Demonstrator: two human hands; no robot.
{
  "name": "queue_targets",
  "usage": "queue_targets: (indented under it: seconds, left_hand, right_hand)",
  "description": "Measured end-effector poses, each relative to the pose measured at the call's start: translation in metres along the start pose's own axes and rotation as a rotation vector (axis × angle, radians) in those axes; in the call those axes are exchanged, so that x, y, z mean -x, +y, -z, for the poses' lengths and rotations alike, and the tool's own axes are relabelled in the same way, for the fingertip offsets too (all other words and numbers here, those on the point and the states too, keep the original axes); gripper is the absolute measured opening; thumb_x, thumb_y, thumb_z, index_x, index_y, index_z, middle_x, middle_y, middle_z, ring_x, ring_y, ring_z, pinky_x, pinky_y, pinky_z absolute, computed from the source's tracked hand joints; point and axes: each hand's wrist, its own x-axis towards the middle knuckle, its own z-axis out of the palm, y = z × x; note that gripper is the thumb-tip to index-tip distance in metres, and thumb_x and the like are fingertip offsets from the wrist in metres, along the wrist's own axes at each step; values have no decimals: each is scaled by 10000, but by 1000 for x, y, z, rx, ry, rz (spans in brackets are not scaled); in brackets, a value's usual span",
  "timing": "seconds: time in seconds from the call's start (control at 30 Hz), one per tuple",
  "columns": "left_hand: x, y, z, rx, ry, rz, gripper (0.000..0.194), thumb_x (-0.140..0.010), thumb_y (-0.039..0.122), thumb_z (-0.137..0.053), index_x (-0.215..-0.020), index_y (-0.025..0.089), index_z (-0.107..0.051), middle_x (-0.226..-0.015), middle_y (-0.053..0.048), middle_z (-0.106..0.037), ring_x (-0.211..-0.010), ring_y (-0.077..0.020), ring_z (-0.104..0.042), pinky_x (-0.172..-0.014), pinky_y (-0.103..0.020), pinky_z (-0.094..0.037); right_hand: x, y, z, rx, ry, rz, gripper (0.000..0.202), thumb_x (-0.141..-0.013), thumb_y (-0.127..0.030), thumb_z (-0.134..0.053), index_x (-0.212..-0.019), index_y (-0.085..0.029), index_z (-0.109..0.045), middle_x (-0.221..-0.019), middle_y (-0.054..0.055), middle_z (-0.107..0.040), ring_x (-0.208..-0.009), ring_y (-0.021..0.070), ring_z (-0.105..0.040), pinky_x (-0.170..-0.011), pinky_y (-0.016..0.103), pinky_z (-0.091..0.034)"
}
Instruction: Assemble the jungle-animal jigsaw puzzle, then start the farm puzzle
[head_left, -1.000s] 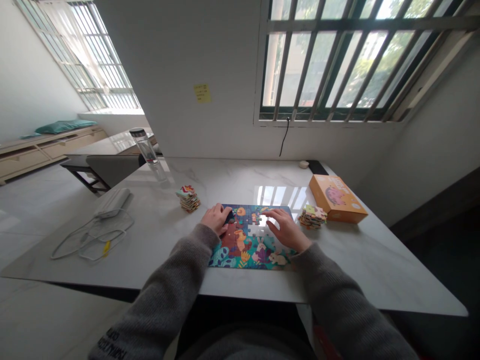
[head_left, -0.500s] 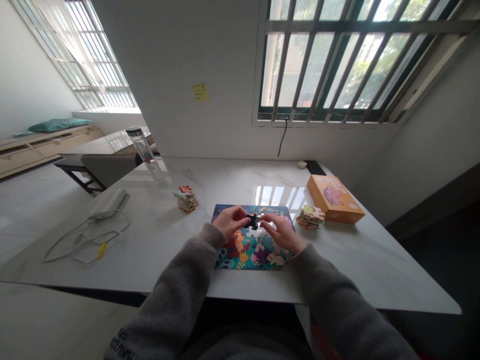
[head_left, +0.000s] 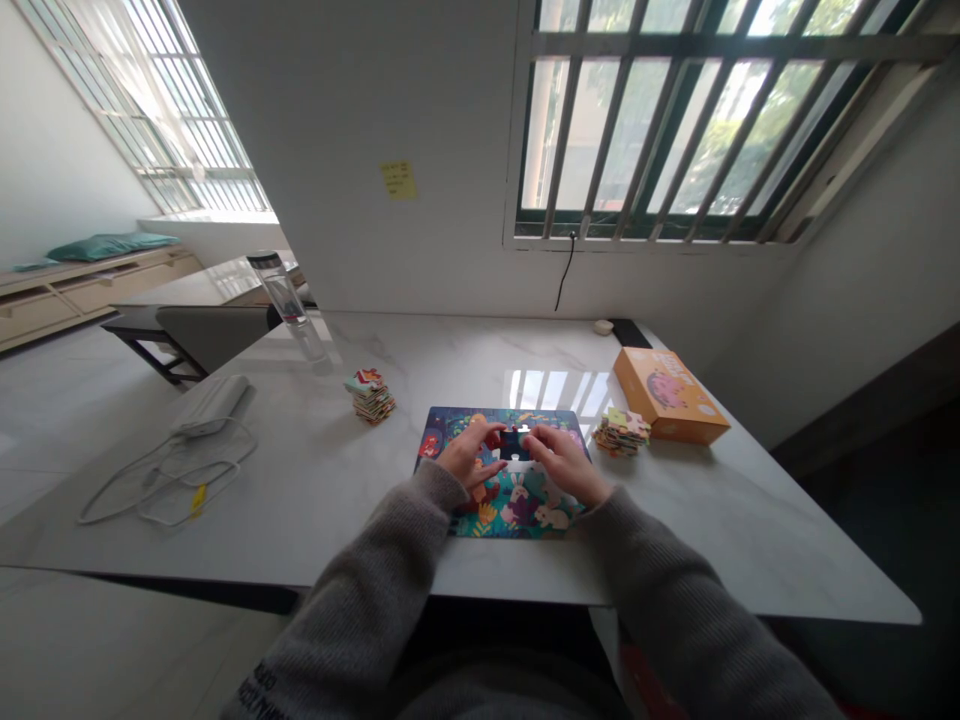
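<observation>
A colourful puzzle with rabbits and plants lies flat on the white marble-patterned table. Over its middle is a dark puzzle piece, between my two hands. My left hand is at the piece's left side, with thumb and fingers spread apart around its edge. On the right side, my right hand pinches the piece's edge between thumb and fingers. Part of the puzzle's picture is hidden under both hands.
One stack of puzzle pieces stands left of the puzzle, another stack to the right beside an orange box. Further left are a white device with a cable and a glass bottle.
My left hand has opened from a pinch, its thumb moving down away from the fingers. The dark piece now lies more level between the hands.
</observation>
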Motion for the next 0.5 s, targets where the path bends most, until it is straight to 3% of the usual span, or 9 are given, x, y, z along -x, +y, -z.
queue_targets:
  seconds: [0.33,0.5]
  left_hand:
    - [0,-1,-4,40,22,28,528,-876,169,-608,-1386,214,-480,-1121,-81,-641,-889,-179,-645,-796,-334,-576]
    - [-1,5,-2,-29,149,-40,264,-935,208,-549,-1190,186,-613,-1093,-96,-609,-937,-200,-641,-878,-377,-572]
  right_hand:
    - [1,-3,1,-26,-148,17,261,-890,-369,-530,-707,-185,-555,-671,-13,-580,-657,144,-523,-605,260,-408]
    - [0,-2,-4,-90,-116,-49,257,-866,-403,-541,-735,-186,-584,-657,-15,-574,-650,145,-538,-603,259,-416]
